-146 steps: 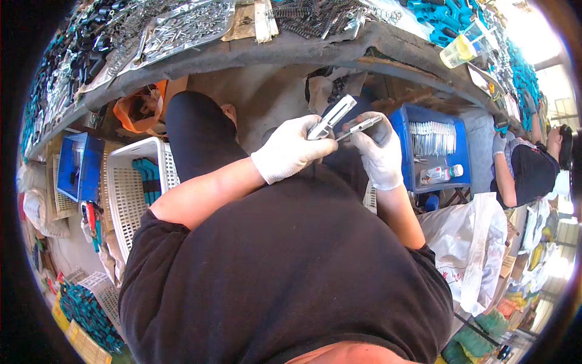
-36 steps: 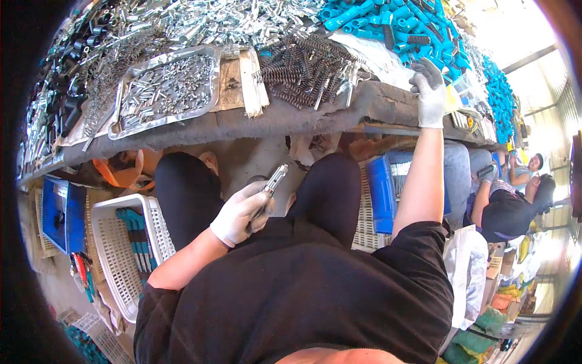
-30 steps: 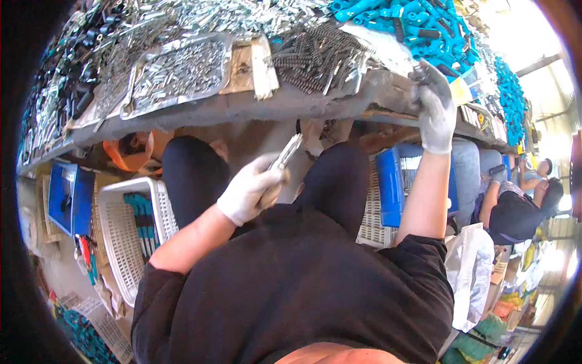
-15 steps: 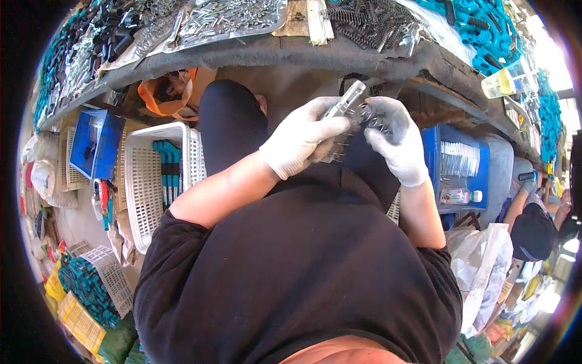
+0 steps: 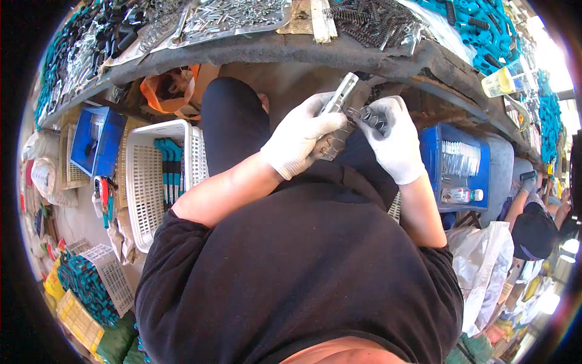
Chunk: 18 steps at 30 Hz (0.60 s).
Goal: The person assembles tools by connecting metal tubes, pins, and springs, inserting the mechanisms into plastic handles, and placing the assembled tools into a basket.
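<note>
Two gloved hands meet at twelve o'clock below the bench edge [image 5: 388, 51]: left hand [image 5: 301, 136] clamped round a steel tool [image 5: 335, 109], seemingly steadying it, while right hand [image 5: 393, 142] pinches a coil spring [image 5: 359, 113] against it.

I take workbench edge [image 5: 388, 51] as landmark. On it I see tray of small silver metal parts [image 5: 236, 15], dark coil springs [image 5: 370, 18] just beside, blue plastic handles [image 5: 473, 24] further along. Below bench: orange bag [image 5: 167, 91], white slatted basket [image 5: 145, 182] holding teal-handled tools [image 5: 167, 173], blue crate [image 5: 94, 139] beyond. Other blue bin [image 5: 461, 167] under bench's far end; seated person [image 5: 536, 227] near it.
</note>
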Each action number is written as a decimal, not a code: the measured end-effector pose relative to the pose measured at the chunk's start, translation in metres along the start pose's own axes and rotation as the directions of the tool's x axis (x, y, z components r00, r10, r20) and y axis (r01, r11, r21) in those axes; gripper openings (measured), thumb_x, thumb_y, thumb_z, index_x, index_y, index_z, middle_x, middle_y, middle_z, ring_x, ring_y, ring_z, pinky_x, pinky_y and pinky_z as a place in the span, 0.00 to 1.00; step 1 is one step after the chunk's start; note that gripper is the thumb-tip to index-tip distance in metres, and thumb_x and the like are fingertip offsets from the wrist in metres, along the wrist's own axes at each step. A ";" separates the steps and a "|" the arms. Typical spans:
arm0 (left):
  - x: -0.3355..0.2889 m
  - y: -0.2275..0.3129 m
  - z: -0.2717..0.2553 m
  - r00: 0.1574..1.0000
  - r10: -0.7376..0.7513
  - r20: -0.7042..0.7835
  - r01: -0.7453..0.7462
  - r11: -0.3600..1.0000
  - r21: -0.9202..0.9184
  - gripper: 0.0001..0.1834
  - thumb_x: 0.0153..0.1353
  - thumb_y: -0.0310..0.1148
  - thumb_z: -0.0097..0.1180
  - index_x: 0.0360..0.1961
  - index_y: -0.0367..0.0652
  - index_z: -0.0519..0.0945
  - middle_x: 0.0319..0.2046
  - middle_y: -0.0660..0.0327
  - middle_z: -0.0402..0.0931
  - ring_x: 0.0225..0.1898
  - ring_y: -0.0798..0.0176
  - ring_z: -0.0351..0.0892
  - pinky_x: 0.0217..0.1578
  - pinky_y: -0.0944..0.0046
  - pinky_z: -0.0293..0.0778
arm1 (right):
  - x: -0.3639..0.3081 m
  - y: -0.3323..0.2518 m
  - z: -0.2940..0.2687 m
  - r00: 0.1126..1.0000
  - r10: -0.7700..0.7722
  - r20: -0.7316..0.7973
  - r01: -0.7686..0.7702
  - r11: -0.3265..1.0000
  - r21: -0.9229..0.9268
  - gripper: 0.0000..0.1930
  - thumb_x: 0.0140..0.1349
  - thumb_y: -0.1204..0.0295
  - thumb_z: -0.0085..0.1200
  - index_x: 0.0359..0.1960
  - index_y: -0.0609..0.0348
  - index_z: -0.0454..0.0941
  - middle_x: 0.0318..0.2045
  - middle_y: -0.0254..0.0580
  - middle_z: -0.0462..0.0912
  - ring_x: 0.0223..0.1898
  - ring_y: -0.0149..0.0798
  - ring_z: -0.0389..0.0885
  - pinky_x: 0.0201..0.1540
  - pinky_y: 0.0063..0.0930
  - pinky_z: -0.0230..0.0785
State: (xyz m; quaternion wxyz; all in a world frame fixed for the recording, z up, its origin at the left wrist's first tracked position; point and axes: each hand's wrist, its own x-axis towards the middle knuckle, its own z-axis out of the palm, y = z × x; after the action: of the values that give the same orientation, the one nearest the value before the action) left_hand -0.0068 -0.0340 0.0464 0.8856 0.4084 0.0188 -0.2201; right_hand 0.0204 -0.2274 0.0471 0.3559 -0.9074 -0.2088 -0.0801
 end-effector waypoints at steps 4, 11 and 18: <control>0.000 -0.002 0.004 0.998 0.007 -0.056 -0.004 0.999 0.049 0.17 0.61 0.29 0.54 0.49 0.36 0.68 0.25 0.67 0.68 0.14 0.81 0.59 0.14 0.78 0.56 | 0.004 -0.007 0.000 0.964 0.246 0.099 -0.252 0.966 0.052 0.13 0.54 0.75 0.62 0.41 0.60 0.73 0.35 0.48 0.80 0.34 0.46 0.81 0.38 0.31 0.73; 0.003 -0.002 0.001 0.995 0.006 -0.098 -0.007 1.000 -0.008 0.16 0.60 0.29 0.54 0.48 0.36 0.68 0.24 0.67 0.68 0.14 0.80 0.60 0.13 0.78 0.56 | 0.007 0.003 -0.012 0.979 -0.075 0.189 0.036 0.979 0.199 0.13 0.54 0.75 0.60 0.42 0.61 0.76 0.33 0.49 0.79 0.37 0.49 0.79 0.39 0.32 0.73; 0.008 -0.009 -0.005 0.999 -0.042 -0.033 0.041 0.999 -0.019 0.18 0.61 0.29 0.54 0.50 0.37 0.68 0.26 0.66 0.70 0.16 0.79 0.62 0.14 0.78 0.58 | 0.006 0.012 0.007 0.997 0.035 0.068 -0.033 0.999 -0.033 0.09 0.55 0.73 0.59 0.36 0.58 0.75 0.30 0.47 0.79 0.34 0.50 0.80 0.37 0.35 0.73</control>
State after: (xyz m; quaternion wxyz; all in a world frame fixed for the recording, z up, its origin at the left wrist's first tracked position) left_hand -0.0025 -0.0383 0.0346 0.8841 0.4034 0.0439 -0.2316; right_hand 0.0306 -0.2286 0.0363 0.3353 -0.9186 -0.2041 -0.0462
